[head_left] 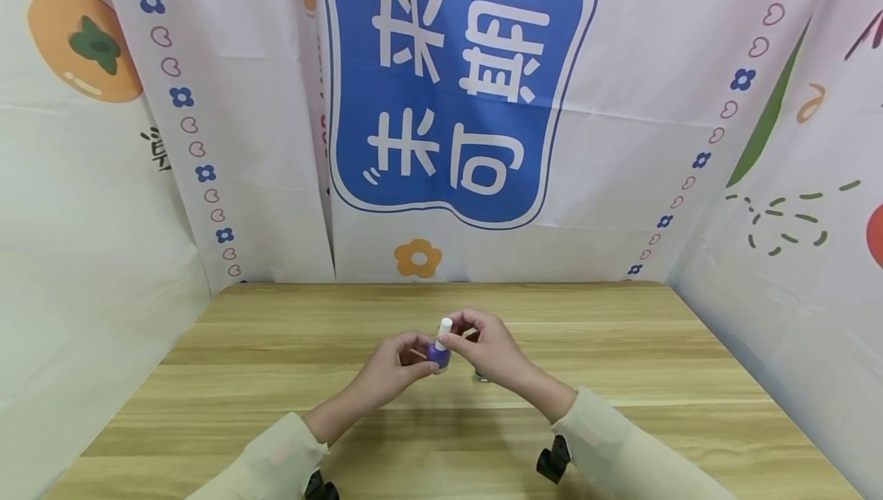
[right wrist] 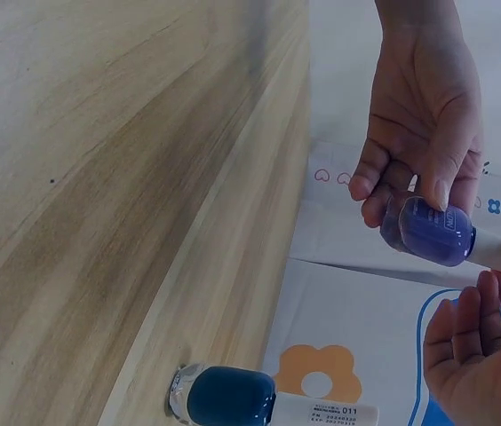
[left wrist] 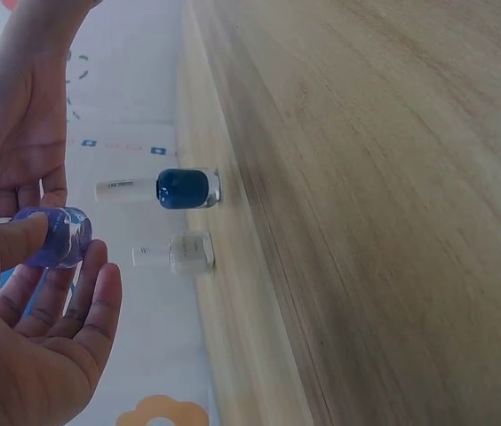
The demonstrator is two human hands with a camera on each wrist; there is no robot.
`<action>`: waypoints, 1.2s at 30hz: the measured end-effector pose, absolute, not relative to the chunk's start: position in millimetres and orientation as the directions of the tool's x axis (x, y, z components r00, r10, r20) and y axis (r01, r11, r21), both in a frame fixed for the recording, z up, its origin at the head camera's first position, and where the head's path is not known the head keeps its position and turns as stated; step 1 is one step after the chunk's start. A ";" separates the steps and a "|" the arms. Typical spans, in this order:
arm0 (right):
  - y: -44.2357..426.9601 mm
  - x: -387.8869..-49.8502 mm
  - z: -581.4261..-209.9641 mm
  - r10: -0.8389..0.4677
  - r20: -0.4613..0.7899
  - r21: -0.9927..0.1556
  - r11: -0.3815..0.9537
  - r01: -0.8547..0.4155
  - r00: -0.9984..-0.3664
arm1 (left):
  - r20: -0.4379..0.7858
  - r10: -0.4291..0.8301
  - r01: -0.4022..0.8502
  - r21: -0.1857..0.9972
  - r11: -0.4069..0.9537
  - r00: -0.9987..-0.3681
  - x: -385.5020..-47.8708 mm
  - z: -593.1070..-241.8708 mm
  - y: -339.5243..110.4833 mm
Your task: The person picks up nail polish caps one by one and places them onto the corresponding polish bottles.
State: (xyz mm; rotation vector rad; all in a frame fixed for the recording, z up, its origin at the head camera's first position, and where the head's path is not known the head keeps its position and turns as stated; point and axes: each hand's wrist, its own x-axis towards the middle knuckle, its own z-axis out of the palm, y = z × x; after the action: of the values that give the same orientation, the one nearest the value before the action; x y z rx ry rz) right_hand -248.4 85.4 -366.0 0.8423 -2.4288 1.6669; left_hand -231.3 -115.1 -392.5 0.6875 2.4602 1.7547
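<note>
A nail polish bottle of purple glass [head_left: 438,356] is up off the table between both hands. My left hand [head_left: 388,373] grips its body between thumb and fingers. Its white cap [head_left: 445,325] is pinched by my right hand [head_left: 495,353] and sits on the bottle's neck. In the right wrist view the purple bottle [right wrist: 435,232] is tilted, cap toward the right fingers. A dark teal nail polish bottle [left wrist: 185,188] with a white cap stands on the table, next to a clear or whitish one [left wrist: 192,253]. In the head view, the right hand mostly hides these two.
The wooden table [head_left: 276,377] has a light striped grain. White printed cloth [head_left: 621,178] hangs behind it and at both sides. Dark camera mounts [head_left: 554,460] are strapped to the wrists, below light sleeves.
</note>
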 end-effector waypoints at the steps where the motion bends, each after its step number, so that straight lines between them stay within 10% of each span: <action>1: 85.0 -248.5 -366.0 -0.390 0.361 -0.842 0.255 -0.476 -0.847 | 0.215 0.371 0.323 0.910 0.259 -0.903 -231.6 -392.7 -115.1; 36: 40.0 -257.7 -380.1 -0.287 0.332 -0.873 0.269 -0.408 -0.899 | 0.248 0.292 0.329 0.904 0.274 -0.924 -254.1 -399.6 -146.6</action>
State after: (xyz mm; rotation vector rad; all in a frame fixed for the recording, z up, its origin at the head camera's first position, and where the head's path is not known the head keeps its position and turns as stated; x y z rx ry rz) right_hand -257.7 40.0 -380.1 0.6645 -2.4147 1.7131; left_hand -254.1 -146.6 -399.6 0.6178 2.5333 1.8110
